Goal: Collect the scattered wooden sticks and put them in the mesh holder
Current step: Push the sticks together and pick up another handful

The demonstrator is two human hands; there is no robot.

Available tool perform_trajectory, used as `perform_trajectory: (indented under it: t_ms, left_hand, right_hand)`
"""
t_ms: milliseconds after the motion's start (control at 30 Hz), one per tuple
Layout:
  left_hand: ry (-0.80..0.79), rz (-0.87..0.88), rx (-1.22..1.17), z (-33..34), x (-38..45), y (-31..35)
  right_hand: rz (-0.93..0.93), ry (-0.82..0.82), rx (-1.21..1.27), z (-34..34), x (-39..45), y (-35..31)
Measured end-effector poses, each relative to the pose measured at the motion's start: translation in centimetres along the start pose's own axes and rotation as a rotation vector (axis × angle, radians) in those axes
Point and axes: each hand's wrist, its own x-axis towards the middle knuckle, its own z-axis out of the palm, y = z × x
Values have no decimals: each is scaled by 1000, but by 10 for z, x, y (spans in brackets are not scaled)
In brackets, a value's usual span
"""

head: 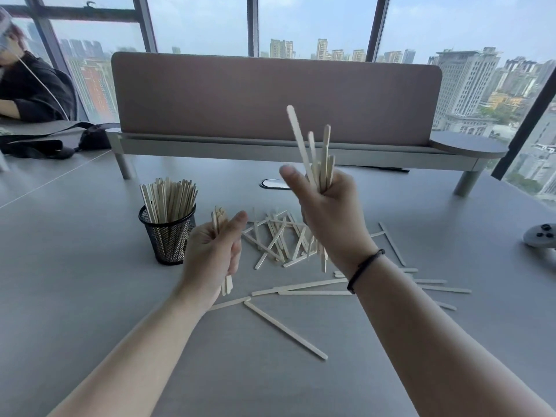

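Both hands grip bundles, left hand (212, 251) near the mesh holder (168, 233), right hand (328, 212) raised, probably to drop sticks (276, 239) in.

No text, label, brand, number or sign can be read anywhere in the view.
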Motion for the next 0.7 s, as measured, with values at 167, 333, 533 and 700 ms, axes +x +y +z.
perform_trajectory:
  t_ms: [167,333,533,700]
  left_hand:
    - [-11,-3,0,-1,1,-1]
    - [19,-28,37,-1,3,-8]
    - [60,1,86,-6,7,-12]
    - [89,67,183,-6,8,-21]
  right_hand:
    - [158,7,280,2,4,6]
    - [201,11,196,17,-13,35]
    - [254,62,187,23,-14,52]
    - [301,73,160,29,-35,70]
